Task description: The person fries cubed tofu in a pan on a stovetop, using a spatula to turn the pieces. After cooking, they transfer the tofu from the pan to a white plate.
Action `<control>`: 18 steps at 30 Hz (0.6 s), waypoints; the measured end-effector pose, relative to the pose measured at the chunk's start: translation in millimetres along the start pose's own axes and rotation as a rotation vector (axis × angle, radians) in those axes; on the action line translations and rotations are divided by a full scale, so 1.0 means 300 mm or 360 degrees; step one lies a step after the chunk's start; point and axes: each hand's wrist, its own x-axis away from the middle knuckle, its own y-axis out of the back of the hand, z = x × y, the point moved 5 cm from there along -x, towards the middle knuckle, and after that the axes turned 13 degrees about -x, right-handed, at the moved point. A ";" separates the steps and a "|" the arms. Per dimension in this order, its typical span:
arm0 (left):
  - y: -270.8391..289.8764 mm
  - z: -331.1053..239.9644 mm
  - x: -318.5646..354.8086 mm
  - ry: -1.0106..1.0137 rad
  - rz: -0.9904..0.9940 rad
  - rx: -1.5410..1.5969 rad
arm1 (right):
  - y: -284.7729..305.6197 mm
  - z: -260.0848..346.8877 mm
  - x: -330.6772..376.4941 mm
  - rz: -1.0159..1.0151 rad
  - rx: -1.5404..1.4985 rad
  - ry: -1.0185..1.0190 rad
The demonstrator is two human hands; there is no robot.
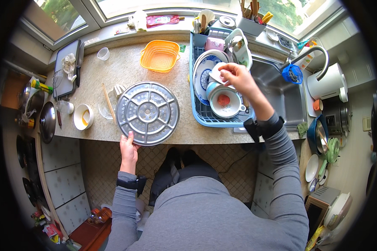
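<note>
A round perforated metal steamer tray (148, 112) lies flat on the beige countertop (125, 67). My left hand (128, 147) grips its near rim at the counter's front edge. My right hand (234, 75) reaches over the blue dish rack (199, 113) and pinches a small white dish (217, 73) among the stacked plates. Below that hand a white bowl (226, 104) holding something red sits in the rack, next to blue-patterned plates (203, 77).
An orange plastic basket (159, 55) stands behind the tray. Wooden chopsticks (109, 103), a small glass bowl (106, 111) and a white bowl with yellow liquid (83, 116) lie left of it. A steel sink (280, 94) with a tap (314, 54) is to the right.
</note>
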 end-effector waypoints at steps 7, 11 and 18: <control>-0.028 0.088 -0.092 0.0129 -0.0043 -0.0184 | -0.182 -0.082 -0.093 0.0203 0.0655 -0.0479; -0.053 0.125 -0.140 0.0183 0.0077 -0.0203 | -0.243 -0.120 -0.149 0.0142 0.0556 -0.0598; -0.065 0.174 -0.217 0.0292 0.0191 -0.0183 | -0.246 -0.138 -0.213 0.0035 0.0675 -0.0803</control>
